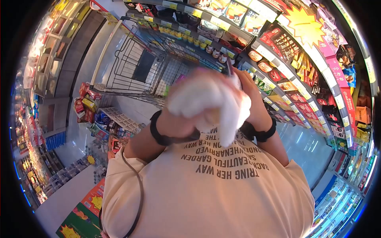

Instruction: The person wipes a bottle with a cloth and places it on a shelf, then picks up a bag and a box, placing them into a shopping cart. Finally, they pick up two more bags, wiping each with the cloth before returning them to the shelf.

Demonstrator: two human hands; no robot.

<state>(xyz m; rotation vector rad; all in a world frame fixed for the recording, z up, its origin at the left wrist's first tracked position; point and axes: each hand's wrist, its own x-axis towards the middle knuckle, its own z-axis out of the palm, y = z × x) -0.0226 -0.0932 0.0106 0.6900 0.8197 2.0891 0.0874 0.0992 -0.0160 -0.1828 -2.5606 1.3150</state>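
Note:
A soft white cloth [206, 95], blurred and bunched up, is held close in front of my chest, with a narrow strip of it hanging down. My left hand [176, 123] is closed on its left side; the cloth covers most of the fingers. On the other side, my right hand [250, 93] is raised against the cloth, its fingers bent and partly hidden behind it. A thin dark upright piece [229, 66] shows by the right fingertips, too blurred to name. Black bands circle both wrists.
A wire shopping cart [131, 65] stands ahead to the left. Store shelves [293, 75] with packaged snacks curve along the front and right. Stacked goods [85, 103] sit low on the left, beyond them more shelving [55, 51]. A cable [141, 190] runs down my shirt.

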